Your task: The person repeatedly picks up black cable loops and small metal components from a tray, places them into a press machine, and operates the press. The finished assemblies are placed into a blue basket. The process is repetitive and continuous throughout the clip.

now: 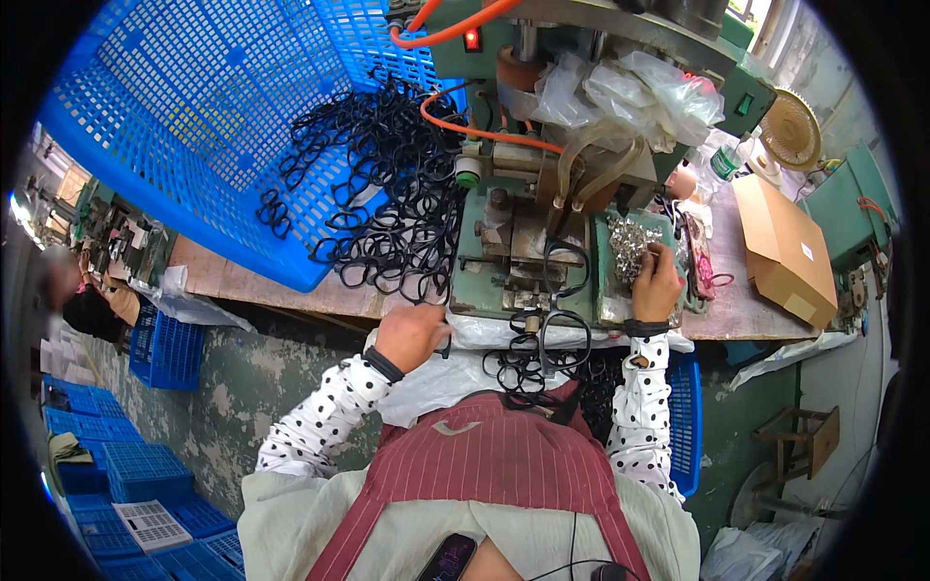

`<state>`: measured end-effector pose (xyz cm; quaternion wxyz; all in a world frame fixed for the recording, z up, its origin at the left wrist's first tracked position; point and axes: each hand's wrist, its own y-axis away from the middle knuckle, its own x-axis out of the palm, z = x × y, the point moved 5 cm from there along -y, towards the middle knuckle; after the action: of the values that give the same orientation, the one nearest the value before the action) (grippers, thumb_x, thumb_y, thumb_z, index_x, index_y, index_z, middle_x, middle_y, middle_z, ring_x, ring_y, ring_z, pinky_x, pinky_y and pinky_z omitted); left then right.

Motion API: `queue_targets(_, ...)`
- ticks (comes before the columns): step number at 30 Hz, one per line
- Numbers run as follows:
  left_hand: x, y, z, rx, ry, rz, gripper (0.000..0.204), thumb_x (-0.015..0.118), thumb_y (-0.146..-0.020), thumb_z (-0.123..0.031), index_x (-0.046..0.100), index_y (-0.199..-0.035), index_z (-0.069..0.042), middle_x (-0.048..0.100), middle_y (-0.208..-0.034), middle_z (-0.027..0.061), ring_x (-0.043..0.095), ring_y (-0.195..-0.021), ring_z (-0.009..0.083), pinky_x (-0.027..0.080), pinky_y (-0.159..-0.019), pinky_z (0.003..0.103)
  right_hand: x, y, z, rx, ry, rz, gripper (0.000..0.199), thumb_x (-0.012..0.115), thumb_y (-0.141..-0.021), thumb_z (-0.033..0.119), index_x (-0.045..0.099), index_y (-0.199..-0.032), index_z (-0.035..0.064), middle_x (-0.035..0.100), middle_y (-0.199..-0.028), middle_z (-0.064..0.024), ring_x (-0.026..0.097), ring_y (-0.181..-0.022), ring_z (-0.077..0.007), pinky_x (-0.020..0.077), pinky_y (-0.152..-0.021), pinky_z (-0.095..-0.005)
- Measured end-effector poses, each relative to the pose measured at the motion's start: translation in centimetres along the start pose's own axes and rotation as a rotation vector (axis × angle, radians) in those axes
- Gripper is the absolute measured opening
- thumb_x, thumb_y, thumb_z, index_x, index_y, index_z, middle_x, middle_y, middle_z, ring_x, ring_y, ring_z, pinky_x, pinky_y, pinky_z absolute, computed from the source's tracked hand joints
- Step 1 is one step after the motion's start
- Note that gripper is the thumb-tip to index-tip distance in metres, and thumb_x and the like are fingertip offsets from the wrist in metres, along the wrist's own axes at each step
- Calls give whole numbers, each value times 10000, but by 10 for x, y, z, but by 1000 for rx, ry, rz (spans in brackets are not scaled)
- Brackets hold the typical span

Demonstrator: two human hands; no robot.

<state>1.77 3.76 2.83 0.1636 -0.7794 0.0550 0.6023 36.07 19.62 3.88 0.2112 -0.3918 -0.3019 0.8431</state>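
Hands well apart, one either side of the press [513, 232]; my left hand [410, 336] is curled at the table's front edge, just below the pile of black frames [421, 174], a dark bit showing by the fingertips, though I cannot tell whether it is gripped. Right hand [657, 286] has its fingers bent down at the heap of small metal bits [630, 242] to the right of the press; whether one is pinched, hidden from me. Frames lie tangled in and spilling from the tipped blue basket [184, 198], more hang in a bunch above my lap, and a single one sits at the front of the press. They look light and thin, springy rather than brittle, a bit slick; best taken by one rim, finger and thumb, and shaken free (they hook into each other, so a hard tug could bend one). Metal bits: tiny, hard, likely slippery, fingertips only
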Motion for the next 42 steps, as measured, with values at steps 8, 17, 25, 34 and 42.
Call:
queue_targets(8,11,-7,22,-330,118,-172,349,721,-809,-371,597,-919,-64,608,-791,134,616,-688,344,482,-607,441,3,3,-11,258,-86,88,119,590,-889,52,627,-997,85,674,-888,-124,644,-829,-327,484,-718,-434)
queue_targets(17,-6,-16,33,-455,104,-118,264,562,-883,-209,536,-1095,-54,643,-799,218,627,-692,423,495,-605,528,-14,-20,66,356,-688,248,167,647,-825,15,708,-980,-1,704,-853,-51,616,-769,-123,478,-715,-252)
queue_targets(25,-84,-48,-7,-229,448,-562,288,556,-905,-88,577,-1189,-43,671,-825,125,613,-751,329,471,-716,387,-13,-17,130,473,-930,412,368,704,-764,-18,588,-1112,-41,696,-889,-104,648,-796,-126,498,-695,-235)
queue_targets(34,-103,-63,-82,485,218,-670,423,659,-760,-7,606,-1178,-33,637,-1139,110,625,-1010,253,469,-926,425,3,-22,147,462,-917,311,575,750,-714,-13,456,-1207,-43,668,-909,-137,653,-798,-131,513,-674,-255)
queue_targets(42,-123,-80,-95,711,230,-721,424,646,-755,-31,616,-1177,-6,633,-1154,135,633,-941,264,505,-822,409,10,-24,143,429,-1025,292,633,716,-721,-26,396,-1267,-46,672,-871,-127,639,-758,-145,499,-671,-262)
